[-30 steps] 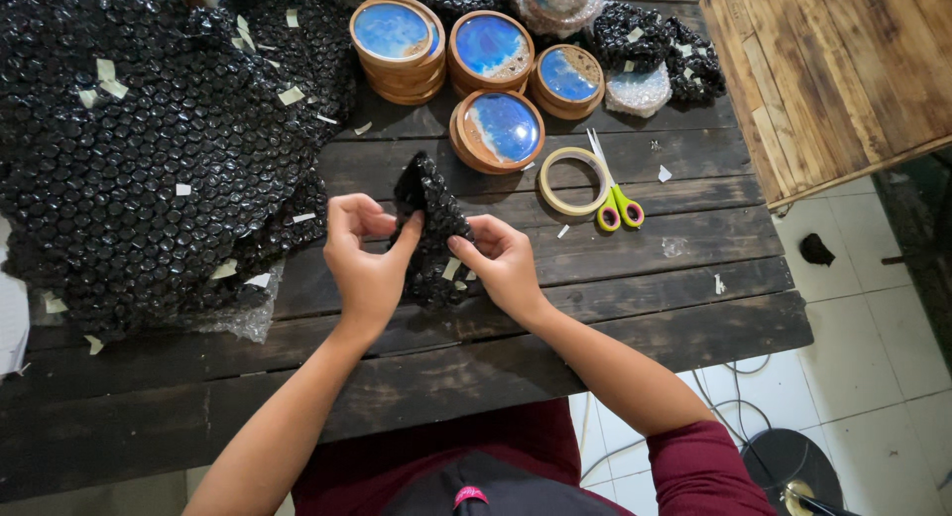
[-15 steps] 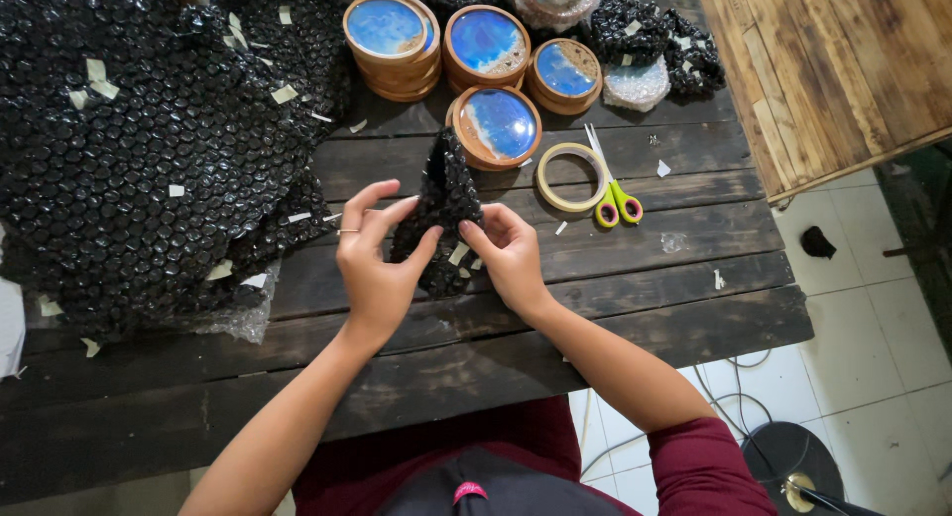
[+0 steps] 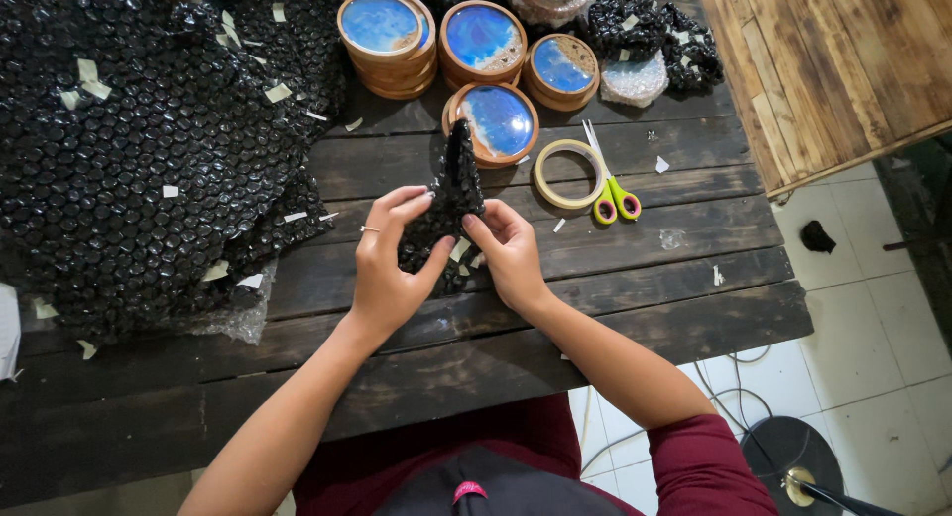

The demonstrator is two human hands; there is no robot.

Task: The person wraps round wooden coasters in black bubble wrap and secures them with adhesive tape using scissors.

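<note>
Both hands hold a small bundle of black bubble wrap just above the dark wooden table. My left hand pinches its left side with thumb and fingers. On its right side my right hand grips it. A loose flap of the wrap stands up in a point between the two hands. What is inside the wrap is hidden. Several round wooden coasters with blue resin tops lie just beyond the bundle.
A big heap of black bubble wrap with bits of tape covers the table's left. A tape roll and green-handled scissors lie right of the hands. Wrapped bundles sit at the far edge. A lighter wooden top stands at the right.
The hands have folded the wrap's flap upward; it now stands as a tall point. The bundle has shifted slightly toward the coasters.
</note>
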